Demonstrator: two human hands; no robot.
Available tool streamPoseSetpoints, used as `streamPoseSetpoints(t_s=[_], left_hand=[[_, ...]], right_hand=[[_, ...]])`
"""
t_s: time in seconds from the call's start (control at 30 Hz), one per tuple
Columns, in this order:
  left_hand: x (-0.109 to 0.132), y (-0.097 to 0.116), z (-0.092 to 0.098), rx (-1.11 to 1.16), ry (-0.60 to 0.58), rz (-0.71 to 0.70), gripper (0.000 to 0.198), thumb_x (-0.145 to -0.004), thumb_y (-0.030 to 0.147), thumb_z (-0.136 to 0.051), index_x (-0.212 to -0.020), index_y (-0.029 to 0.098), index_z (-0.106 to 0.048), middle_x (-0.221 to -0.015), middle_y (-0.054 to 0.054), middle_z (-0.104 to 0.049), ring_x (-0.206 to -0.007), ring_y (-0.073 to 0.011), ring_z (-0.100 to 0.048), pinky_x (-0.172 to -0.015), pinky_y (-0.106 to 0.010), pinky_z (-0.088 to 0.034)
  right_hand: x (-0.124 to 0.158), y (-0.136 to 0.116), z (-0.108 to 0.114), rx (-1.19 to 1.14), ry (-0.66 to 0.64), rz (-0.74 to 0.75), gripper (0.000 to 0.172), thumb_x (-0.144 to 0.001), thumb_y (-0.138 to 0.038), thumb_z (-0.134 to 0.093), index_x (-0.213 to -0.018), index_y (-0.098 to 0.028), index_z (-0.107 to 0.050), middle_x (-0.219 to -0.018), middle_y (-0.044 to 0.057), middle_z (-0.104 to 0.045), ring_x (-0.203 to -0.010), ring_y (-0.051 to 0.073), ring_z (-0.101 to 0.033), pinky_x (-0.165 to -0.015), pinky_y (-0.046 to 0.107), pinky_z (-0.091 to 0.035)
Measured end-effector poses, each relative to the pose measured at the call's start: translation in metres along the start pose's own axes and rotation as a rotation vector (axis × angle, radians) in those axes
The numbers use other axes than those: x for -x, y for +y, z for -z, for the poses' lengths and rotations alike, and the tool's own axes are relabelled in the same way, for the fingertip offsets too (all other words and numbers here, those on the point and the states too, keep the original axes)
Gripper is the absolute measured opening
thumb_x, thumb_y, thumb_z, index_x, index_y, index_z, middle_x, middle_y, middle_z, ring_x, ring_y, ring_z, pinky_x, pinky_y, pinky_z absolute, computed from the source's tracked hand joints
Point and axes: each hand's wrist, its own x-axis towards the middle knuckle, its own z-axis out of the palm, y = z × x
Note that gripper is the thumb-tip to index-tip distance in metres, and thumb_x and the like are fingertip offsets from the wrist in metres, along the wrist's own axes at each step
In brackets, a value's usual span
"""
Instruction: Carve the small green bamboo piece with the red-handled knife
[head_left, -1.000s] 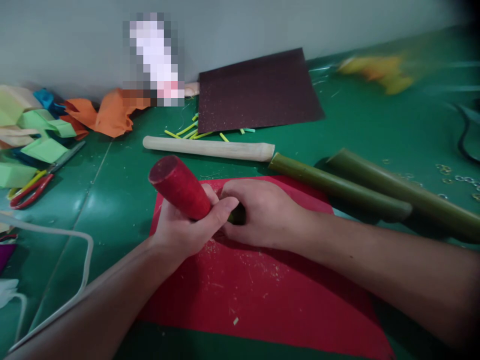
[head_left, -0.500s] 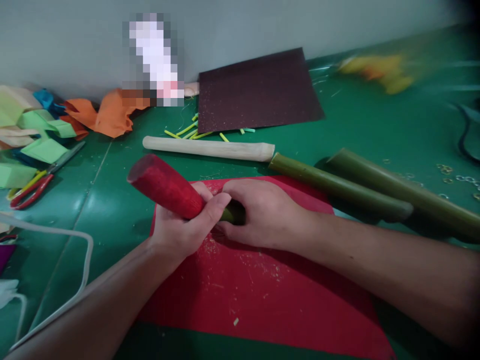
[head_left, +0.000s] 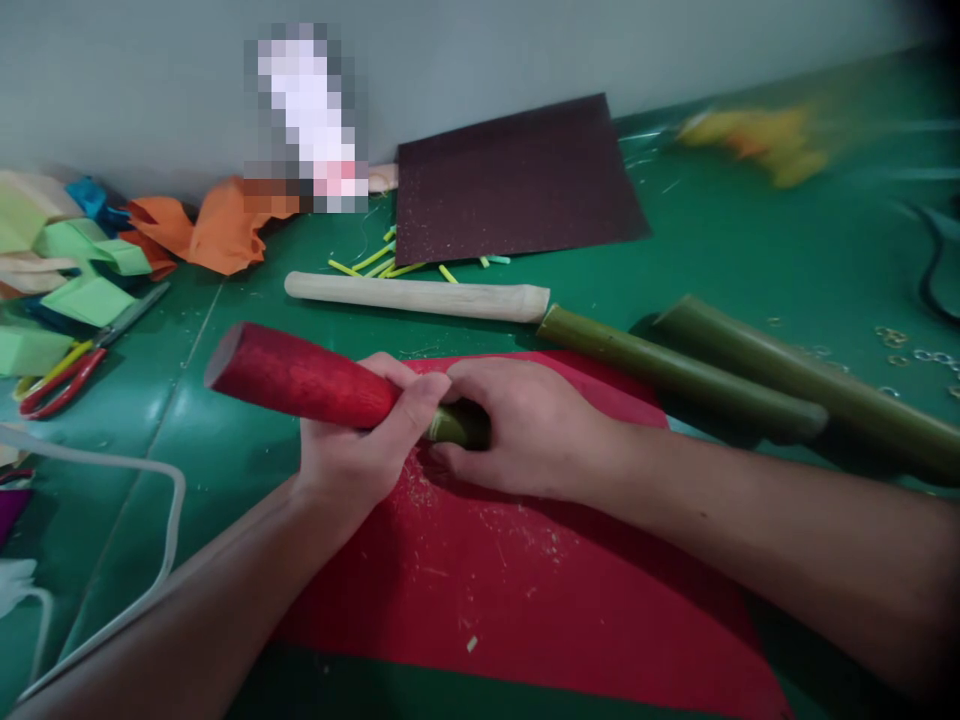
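My left hand (head_left: 360,430) is wrapped round a thick red cylindrical handle (head_left: 300,375), whose blunt end points to the left. My right hand (head_left: 525,425) is closed round a short green bamboo tube (head_left: 457,425), mostly hidden by the fingers. The handle and the tube lie almost in line, and the left thumb covers where they meet. Both hands are over a red sheet (head_left: 525,610) strewn with pale shavings.
Behind the hands lie a pale wooden stick (head_left: 420,297) and two green bamboo lengths (head_left: 682,370) (head_left: 810,385). A dark sheet (head_left: 517,185) partly covers yellow-green sticks. Red-handled scissors (head_left: 97,355), folded papers (head_left: 90,295) and a white cable (head_left: 176,500) are at left.
The red handle has swung, its blunt end going left and slightly down, nearer to level. My left hand has turned with it. More of the bamboo tube shows; my right hand has stayed put.
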Motion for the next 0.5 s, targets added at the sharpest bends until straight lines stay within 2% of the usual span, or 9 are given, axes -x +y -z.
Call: streamPoseSetpoints(t_s=[0.13, 0.4, 0.5], left_hand=[[-0.0006, 0.0008, 0.0007, -0.042, -0.033, -0.064, 0.025, -0.079, 0.021, -0.069, -0.057, 0.021, -0.057, -0.052, 0.004, -0.055, -0.047, -0.0092, -0.055, -0.048, -0.022, -0.050], [-0.0012, -0.0018, 0.0008, -0.085, -0.154, -0.208, 0.023, -0.076, 0.015, -0.073, -0.060, 0.020, -0.057, -0.056, 0.006, -0.061, -0.051, -0.0078, -0.059, -0.052, -0.019, -0.052], [0.0001, -0.0038, -0.0002, -0.071, -0.057, -0.166, 0.019, -0.075, 0.017, -0.075, -0.063, 0.020, -0.061, -0.060, 0.005, -0.064, -0.054, -0.0085, -0.061, -0.055, -0.019, -0.053]], right_hand=[[0.0000, 0.0002, 0.0000, 0.011, 0.030, 0.022, 0.018, -0.073, -0.033, -0.068, -0.084, -0.019, -0.063, -0.081, 0.001, -0.067, -0.069, 0.013, -0.053, -0.061, 0.026, -0.034], [0.0005, 0.0010, -0.0010, -0.021, 0.023, 0.020, 0.013, -0.074, -0.029, -0.066, -0.080, -0.020, -0.061, -0.079, -0.001, -0.064, -0.066, 0.011, -0.051, -0.059, 0.025, -0.031], [0.0000, 0.0008, -0.0009, -0.013, 0.034, 0.021, 0.015, -0.073, -0.031, -0.067, -0.079, -0.019, -0.060, -0.076, -0.002, -0.063, -0.065, 0.011, -0.050, -0.059, 0.025, -0.032]])
